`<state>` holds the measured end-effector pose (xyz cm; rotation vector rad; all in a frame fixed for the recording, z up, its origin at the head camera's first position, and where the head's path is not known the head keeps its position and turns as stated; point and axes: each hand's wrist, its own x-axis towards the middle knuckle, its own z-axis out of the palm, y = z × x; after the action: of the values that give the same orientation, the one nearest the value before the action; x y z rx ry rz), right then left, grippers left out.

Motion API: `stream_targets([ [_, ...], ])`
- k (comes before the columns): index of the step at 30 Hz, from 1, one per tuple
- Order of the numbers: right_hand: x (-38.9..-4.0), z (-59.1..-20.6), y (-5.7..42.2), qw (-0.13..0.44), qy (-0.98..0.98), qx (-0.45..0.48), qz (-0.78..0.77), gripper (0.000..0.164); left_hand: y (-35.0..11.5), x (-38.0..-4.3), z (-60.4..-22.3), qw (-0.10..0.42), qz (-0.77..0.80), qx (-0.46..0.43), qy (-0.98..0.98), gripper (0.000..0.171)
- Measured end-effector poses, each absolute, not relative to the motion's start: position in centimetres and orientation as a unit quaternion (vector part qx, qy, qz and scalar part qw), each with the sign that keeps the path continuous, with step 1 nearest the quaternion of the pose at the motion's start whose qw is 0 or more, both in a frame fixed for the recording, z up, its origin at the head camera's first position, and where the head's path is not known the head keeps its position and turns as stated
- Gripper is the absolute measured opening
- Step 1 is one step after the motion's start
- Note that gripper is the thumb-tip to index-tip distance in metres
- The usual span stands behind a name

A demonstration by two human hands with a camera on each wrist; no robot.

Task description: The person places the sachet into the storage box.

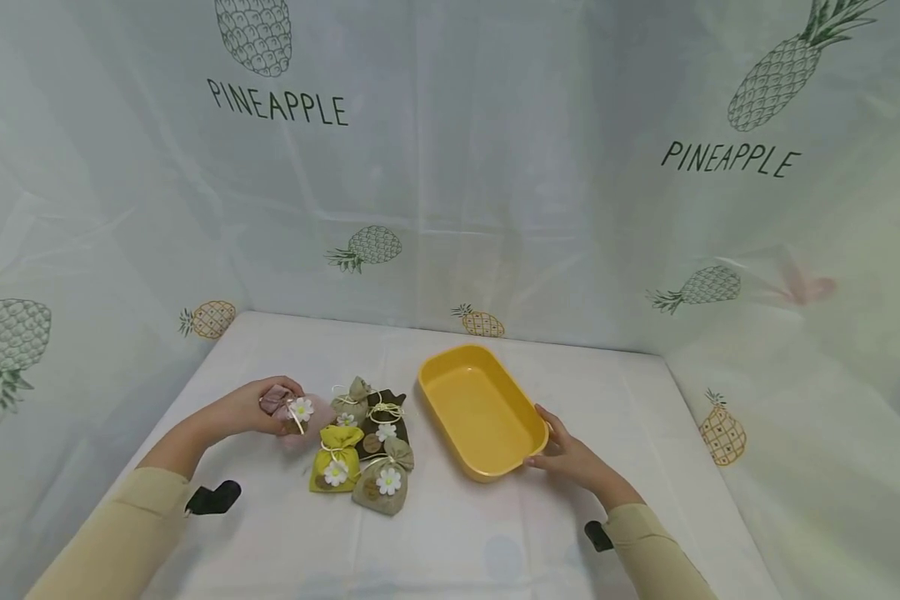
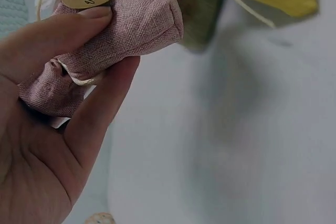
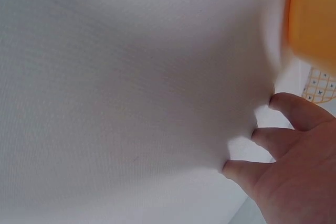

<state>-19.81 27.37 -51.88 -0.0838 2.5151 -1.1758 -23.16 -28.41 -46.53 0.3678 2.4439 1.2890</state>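
My left hand (image 1: 236, 410) pinches a pink cloth drawstring pouch (image 2: 142, 22) with a white daisy and a round "Best Wishes" tag. To its right lie a yellow pouch (image 1: 336, 458), a dark brown pouch (image 1: 396, 410), a grey-beige pouch (image 1: 382, 493) and another beige pouch (image 1: 356, 400), packed together. My right hand (image 1: 576, 457) is at the near right corner of a yellow rectangular tray (image 1: 480, 408), its thumb and forefinger spread about the corner. In the right wrist view several fingertips (image 3: 281, 100) rest on the tabletop; the thumb is out of that view.
A white cloth covers the table (image 1: 450, 542). A pineapple-print curtain (image 1: 495, 167) rises behind and along both sides. Black straps (image 1: 213, 497) hang by both wrists.
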Motion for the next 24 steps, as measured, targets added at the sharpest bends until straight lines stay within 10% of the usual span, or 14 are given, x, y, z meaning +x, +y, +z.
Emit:
stream_targets([
  [24, -20.0, -51.8, 27.4, 0.185, 0.881, -0.025, -0.434, 0.102, -10.9, -23.6, -42.9, 0.201, 0.459, 0.267, 0.823, 0.050],
])
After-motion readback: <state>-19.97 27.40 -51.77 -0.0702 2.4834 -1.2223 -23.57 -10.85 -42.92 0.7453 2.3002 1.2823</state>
